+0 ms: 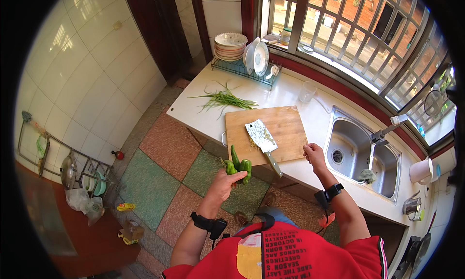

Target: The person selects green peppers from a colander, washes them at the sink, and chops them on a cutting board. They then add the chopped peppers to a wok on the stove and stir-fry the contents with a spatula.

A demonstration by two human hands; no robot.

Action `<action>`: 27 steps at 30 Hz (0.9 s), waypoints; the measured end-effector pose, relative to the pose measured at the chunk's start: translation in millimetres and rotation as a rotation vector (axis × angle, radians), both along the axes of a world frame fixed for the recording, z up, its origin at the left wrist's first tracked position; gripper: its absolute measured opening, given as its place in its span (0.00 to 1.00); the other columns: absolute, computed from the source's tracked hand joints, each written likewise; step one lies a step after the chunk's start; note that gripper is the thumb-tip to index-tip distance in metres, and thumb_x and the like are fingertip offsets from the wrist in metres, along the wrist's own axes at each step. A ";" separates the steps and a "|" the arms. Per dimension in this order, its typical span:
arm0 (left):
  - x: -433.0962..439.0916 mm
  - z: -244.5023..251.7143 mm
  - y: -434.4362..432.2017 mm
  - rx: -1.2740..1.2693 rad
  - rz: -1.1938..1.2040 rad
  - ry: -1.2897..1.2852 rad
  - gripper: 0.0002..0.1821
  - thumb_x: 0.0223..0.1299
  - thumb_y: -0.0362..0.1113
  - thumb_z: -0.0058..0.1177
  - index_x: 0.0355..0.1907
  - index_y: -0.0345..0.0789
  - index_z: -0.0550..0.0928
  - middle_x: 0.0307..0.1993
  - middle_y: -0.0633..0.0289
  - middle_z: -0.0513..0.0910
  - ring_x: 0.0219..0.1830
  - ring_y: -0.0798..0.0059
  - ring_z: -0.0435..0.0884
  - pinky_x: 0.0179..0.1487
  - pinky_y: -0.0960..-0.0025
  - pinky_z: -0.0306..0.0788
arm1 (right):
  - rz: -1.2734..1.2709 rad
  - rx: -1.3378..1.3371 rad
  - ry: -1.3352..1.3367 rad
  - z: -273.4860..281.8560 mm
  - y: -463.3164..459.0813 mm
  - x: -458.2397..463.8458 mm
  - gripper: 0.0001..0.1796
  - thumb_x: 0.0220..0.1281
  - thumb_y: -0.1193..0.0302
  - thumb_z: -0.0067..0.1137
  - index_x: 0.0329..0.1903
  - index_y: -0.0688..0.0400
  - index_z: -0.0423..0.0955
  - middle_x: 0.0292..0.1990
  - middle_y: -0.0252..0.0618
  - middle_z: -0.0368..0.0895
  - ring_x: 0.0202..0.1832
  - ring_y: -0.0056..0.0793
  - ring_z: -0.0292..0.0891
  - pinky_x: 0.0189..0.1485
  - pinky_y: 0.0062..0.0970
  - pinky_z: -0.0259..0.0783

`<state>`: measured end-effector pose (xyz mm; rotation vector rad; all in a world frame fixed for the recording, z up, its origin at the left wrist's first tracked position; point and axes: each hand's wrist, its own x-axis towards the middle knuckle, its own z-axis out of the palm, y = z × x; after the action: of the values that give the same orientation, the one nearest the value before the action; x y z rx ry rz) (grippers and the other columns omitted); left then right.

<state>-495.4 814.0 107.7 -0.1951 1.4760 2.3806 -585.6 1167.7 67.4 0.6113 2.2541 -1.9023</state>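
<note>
Several green peppers [244, 166] are held in my left hand [222, 182], in front of the counter's near edge. One long pepper points up above the thumb. My right hand [315, 156] has its fingers curled at the right edge of a wooden cutting board [287, 123]; whether it grips the edge cannot be made out. A cleaver [261, 135] lies flat on the board, its handle sticking out past the near edge towards me. Small chopped pieces [254, 144] lie beside and on the blade.
Long green stalks [229, 98] lie on the white counter [196, 114] behind the board. Further back stands a dish rack [243, 70] with bowls and plates. A clear glass [307, 91] is near the double sink [345, 133] on the right. A metal shelf [96, 170] stands far left.
</note>
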 end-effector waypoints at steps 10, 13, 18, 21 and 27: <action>-57.4 -4.2 -1.1 0.393 0.062 -0.150 0.17 0.68 0.35 0.56 0.56 0.30 0.77 0.46 0.52 0.84 0.48 0.63 0.84 0.56 0.58 0.79 | 0.547 -0.501 -0.147 29.4 -108.7 -35.6 0.10 0.76 0.63 0.50 0.42 0.55 0.75 0.27 0.28 0.77 0.22 0.12 0.67 0.22 0.15 0.57; -51.5 -5.6 -19.4 0.339 0.196 -0.183 0.16 0.67 0.34 0.57 0.54 0.31 0.78 0.45 0.56 0.84 0.45 0.67 0.84 0.52 0.64 0.79 | 0.711 -0.527 -0.160 45.4 -155.8 -43.7 0.10 0.77 0.63 0.49 0.43 0.55 0.75 0.32 0.31 0.83 0.25 0.14 0.73 0.23 0.15 0.59; -20.7 -3.2 -70.2 0.069 0.357 -0.093 0.12 0.60 0.35 0.65 0.47 0.38 0.85 0.38 0.69 0.87 0.36 0.83 0.83 0.38 0.77 0.73 | 0.931 -0.288 -0.052 62.9 -229.1 -34.3 0.11 0.75 0.63 0.53 0.43 0.58 0.78 0.30 0.30 0.82 0.27 0.13 0.72 0.27 0.16 0.62; 4.8 0.7 -113.7 0.019 0.304 -0.007 0.18 0.59 0.37 0.67 0.51 0.36 0.85 0.39 0.69 0.87 0.37 0.82 0.82 0.39 0.77 0.71 | 0.997 -0.089 -0.039 66.4 -274.9 -21.5 0.11 0.74 0.65 0.55 0.41 0.59 0.80 0.27 0.24 0.77 0.26 0.11 0.67 0.29 0.16 0.61; 58.7 -6.4 -220.2 -0.044 0.325 -0.031 0.19 0.58 0.38 0.68 0.51 0.36 0.85 0.40 0.69 0.86 0.39 0.83 0.81 0.39 0.77 0.68 | 0.927 -0.407 -0.260 46.0 -387.2 11.5 0.13 0.76 0.62 0.52 0.46 0.59 0.78 0.24 0.24 0.70 0.24 0.13 0.63 0.26 0.16 0.58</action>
<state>-436.7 593.8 101.3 -0.5163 1.5866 2.5790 -574.1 780.5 113.5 -0.2196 1.4873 -1.5647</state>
